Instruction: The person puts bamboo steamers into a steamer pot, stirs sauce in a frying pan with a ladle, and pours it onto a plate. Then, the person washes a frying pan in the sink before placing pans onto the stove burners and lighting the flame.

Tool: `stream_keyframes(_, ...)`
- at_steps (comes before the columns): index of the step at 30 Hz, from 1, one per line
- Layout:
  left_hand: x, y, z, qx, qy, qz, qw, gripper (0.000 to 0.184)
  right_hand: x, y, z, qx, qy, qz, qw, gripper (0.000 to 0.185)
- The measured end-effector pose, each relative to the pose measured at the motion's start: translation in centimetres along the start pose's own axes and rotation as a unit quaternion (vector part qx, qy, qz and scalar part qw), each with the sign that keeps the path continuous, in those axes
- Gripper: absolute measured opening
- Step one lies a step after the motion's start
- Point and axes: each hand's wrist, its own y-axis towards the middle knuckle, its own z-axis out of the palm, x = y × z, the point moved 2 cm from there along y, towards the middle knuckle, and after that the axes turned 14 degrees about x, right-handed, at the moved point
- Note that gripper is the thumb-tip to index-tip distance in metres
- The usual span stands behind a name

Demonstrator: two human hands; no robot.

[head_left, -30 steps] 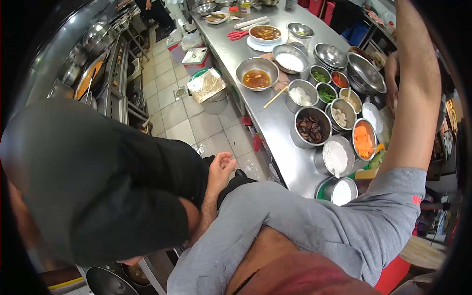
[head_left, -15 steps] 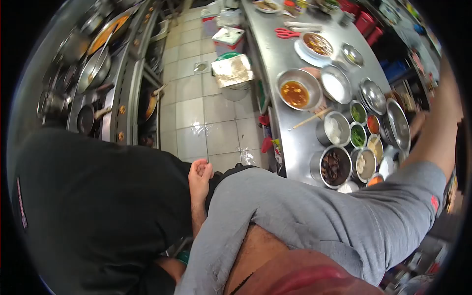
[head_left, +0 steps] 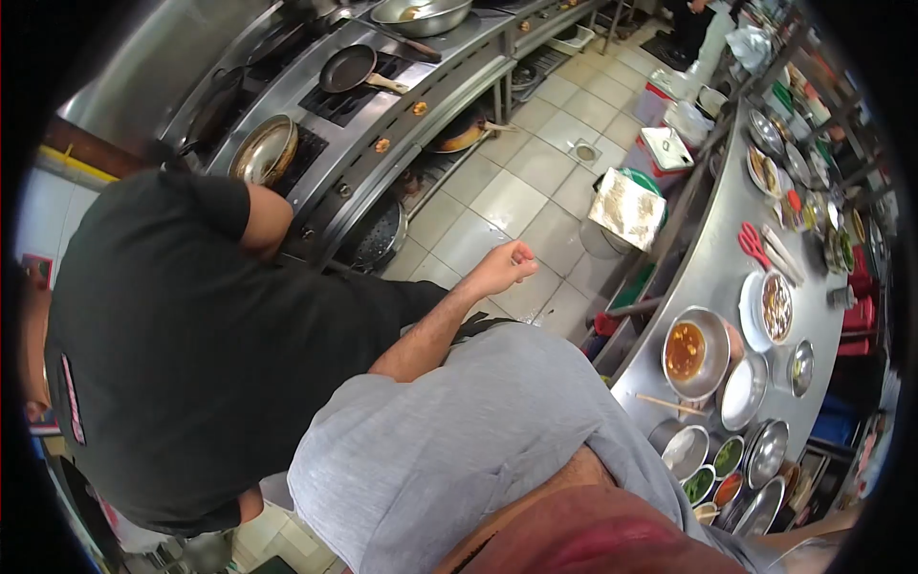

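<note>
My left hand (head_left: pixel 507 267) hangs over the tiled floor with its fingers loosely curled in and nothing visible in them. Its forearm passes beside a co-worker in a black shirt (head_left: pixel 210 335), who bends towards the stove on the left. A covered bucket (head_left: pixel 626 209) stands on the floor to the right of the hand. Part of my right arm (head_left: pixel 827 526) shows at the lower right edge; the right hand is outside the frame.
A steel table (head_left: pixel 703 258) on the right carries a bowl of brown sauce (head_left: pixel 686 351), red scissors (head_left: pixel 753 245), chopsticks (head_left: pixel 671 405) and several ingredient containers. The stove at upper left holds a small black pan (head_left: pixel 348 69) and a larger pan (head_left: pixel 265 151). Another person stands far back.
The view has swung left, bringing more of the stove in and shifting the table to the right. My left hand stays curled. The raised right arm has dropped mostly out of the frame.
</note>
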Motion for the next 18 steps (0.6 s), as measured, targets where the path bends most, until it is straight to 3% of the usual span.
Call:
stream_keyframes(6,2.2,4.8,-4.6,-0.026,-0.001,-0.030,0.999,0.028,0.2,-0.5,3.2,0.003,0.030,0.021,0.999,0.033)
stream_keyframes(10,6.7,4.5,-10.3,-0.095,-0.101,-0.052,0.989,0.022,2.1,-0.1,5.6,0.000,0.053,0.016,0.998,0.031)
stream_keyframes(12,10.3,3.4,-14.7,-0.218,-0.184,-0.100,0.953,0.019,3.4,-0.4,6.3,-0.009,0.065,0.020,0.998,0.030)
stream_keyframes(14,15.6,1.5,-20.1,-0.350,-0.225,-0.087,0.905,0.020,5.0,-0.6,6.8,-0.031,0.083,0.027,0.996,0.029)
stream_keyframes(18,22.6,-5.5,-30.5,-0.610,-0.280,-0.120,0.732,0.018,11.5,-2.4,6.3,-0.129,0.157,0.028,0.979,0.028)
